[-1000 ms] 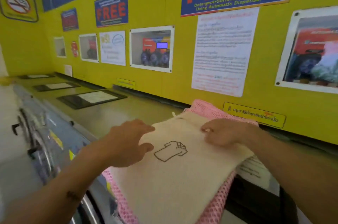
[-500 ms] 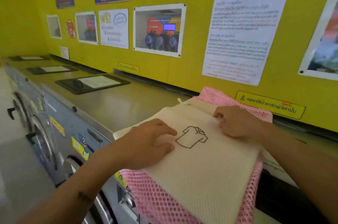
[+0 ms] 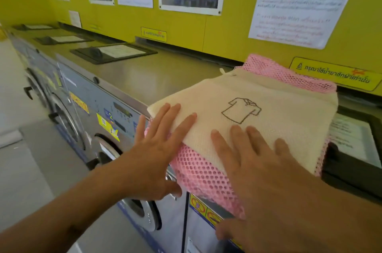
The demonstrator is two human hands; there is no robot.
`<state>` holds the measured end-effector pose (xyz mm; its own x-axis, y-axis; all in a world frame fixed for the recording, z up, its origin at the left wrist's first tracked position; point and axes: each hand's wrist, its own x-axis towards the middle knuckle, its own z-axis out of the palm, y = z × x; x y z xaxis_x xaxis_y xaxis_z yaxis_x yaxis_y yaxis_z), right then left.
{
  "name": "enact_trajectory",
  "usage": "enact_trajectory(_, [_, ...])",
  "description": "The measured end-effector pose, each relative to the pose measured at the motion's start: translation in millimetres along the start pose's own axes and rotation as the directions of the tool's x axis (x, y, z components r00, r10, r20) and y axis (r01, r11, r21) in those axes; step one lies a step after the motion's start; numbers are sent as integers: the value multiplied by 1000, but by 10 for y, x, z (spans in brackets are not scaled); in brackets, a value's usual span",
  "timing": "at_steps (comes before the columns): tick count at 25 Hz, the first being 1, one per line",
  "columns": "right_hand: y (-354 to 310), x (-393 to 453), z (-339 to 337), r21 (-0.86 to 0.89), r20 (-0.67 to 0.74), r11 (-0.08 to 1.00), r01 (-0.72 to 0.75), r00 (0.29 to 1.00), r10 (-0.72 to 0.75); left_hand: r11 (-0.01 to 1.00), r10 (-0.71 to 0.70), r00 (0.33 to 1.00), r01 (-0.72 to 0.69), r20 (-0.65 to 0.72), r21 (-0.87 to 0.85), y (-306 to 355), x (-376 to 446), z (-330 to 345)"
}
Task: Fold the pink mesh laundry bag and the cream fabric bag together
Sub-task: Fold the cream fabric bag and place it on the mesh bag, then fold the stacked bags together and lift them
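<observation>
The cream fabric bag with a drawn shirt outline [image 3: 258, 120] lay flat on the pink mesh laundry bag [image 3: 204, 178], both at the front edge of the grey metal surface [image 3: 148, 75] on top of the washing machines. The left hand [image 3: 153, 155] and the right hand [image 3: 266, 172] were released, with straight spread fingers touching the near edge of the bags

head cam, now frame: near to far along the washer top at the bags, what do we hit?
right hand → pink mesh laundry bag near edge → cream fabric bag with shirt drawing → pink mesh far edge → yellow warning sticker on the wall
</observation>
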<state>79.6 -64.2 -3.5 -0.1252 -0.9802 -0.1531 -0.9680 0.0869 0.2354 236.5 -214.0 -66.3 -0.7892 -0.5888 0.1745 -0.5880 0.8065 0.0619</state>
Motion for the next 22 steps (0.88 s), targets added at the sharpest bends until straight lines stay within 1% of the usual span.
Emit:
enact_trajectory(1, [-44,17,59,-57,-3,998,-20,1000,20,999,6,996,-2,-87,51,32,17,104])
enact_trajectory(2, [-32,43,149,-38,-18,999,-26,1000,26,997,14,986,0,-165,83,47,40,167])
enact_trajectory(3, [-7,34,151,-8,-1,1000,-24,1000,24,995,30,974,-7,-224,103,54,69,177])
enact_trajectory(4, [21,34,126,0,-3,1000,-27,1000,27,993,52,963,-23,-266,112,39,95,150])
enact_trajectory(5, [41,26,82,-24,26,1000,1,1000,0,993,72,954,-41,-292,109,10,109,96])
enact_trajectory(6, [61,28,34,-30,-31,999,20,999,-21,993,93,944,-65,-316,97,-26,121,22])
enact_trajectory(7, [105,35,35,-81,-199,995,57,977,-72,993,107,936,-83,-336,85,-60,123,-58])
enact_trajectory(8, [144,-13,21,-73,-231,988,134,962,-148,991,129,927,-104,-352,89,-83,130,-137])
enact_trajectory(10, [211,-64,-140,-20,-187,978,205,961,-206,980,196,908,-165,-371,112,-87,129,-294])
enact_trajectory(12, [322,-128,-339,36,-165,973,229,962,-220,966,259,886,-236,-383,106,-51,139,-476])
enact_trajectory(14, [505,-210,-552,183,-215,952,246,955,-206,952,301,866,-298,-400,72,-37,166,-697])
enact_trajectory(16, [773,-247,-704,287,-316,919,270,932,-176,940,288,873,-337,-393,-60,-25,240,-1007])
enact_trajectory(18, [1052,-219,-862,368,-380,885,286,915,-138,915,274,897,-354,-345,-193,-5,391,-1322])
enact_trajectory(20, [1309,-130,-964,422,-393,865,270,915,-94,905,264,916,-344,-303,-252,43,623,-1548])
enact_trajectory(22, [1521,-29,-1077,420,-393,884,205,919,-26,913,257,929,-324,-268,-249,82,972,-1689])
